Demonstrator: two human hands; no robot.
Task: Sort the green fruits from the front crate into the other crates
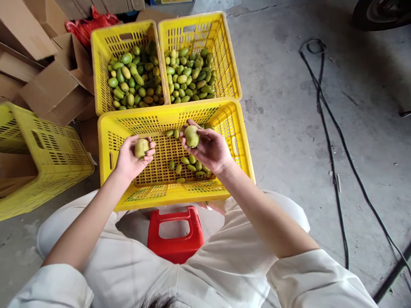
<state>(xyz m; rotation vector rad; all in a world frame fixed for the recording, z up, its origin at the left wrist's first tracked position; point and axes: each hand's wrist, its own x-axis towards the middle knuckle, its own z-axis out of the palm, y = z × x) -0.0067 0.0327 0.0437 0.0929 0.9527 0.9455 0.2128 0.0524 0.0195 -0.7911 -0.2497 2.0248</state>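
My left hand curls around a yellowish-green fruit with darker marks on its skin. Palm up, my right hand grips a pale green, rounded fruit between thumb and fingers. Both hands are above a yellow plastic crate with a slotted floor and walls. Several smaller oval green fruits lie on that crate's floor, mostly toward its right side; my right hand and wrist hide some of them.
Behind stand two more yellow crates, each holding many oval green and yellowish fruits. Cardboard boxes and another yellow crate are at the left. A red stool shows between my legs. Black cable runs over the concrete floor.
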